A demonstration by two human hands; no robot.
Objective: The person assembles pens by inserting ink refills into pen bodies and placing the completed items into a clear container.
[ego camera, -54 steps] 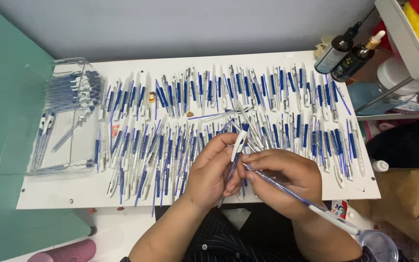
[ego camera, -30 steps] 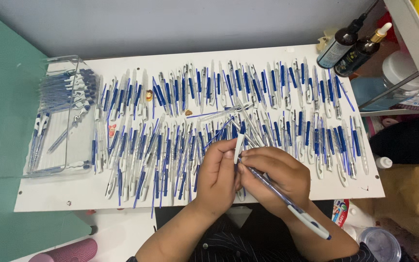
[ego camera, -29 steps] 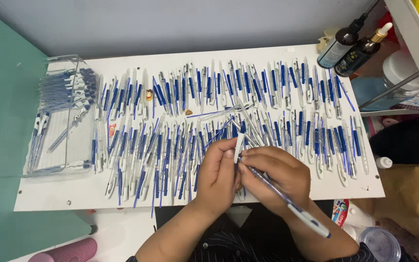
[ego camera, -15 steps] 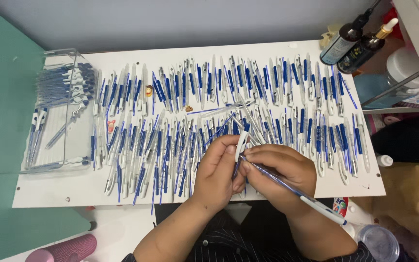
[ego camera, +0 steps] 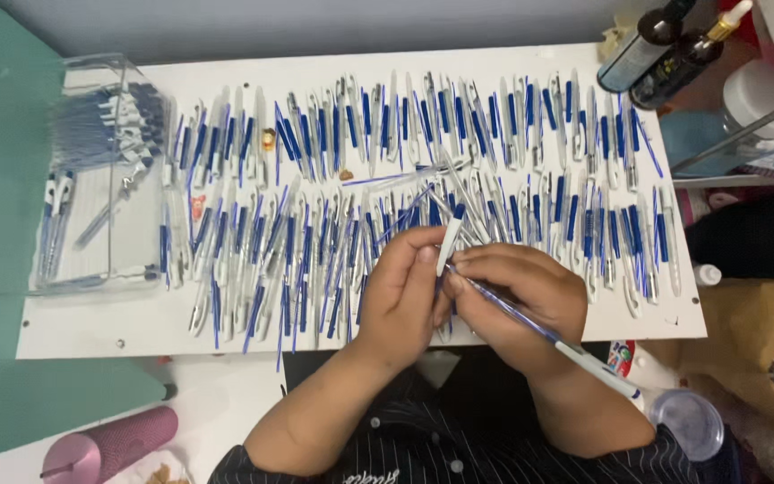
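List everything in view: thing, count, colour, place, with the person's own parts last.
white board: one, white, centre, bearing the pens
pens in rows: many, white and blue, across the board
clear box: one, transparent, board's left end, holding more pens
dark bottles: two, dark, top right
tumbler: one, pink, bottom left
clear lid: one, transparent, bottom right
pen barrel: one, white, in the left hand's fingers
blue refill: one, blue with a white end, in the right hand
left hand: one, low centre
right hand: one, beside the left hand
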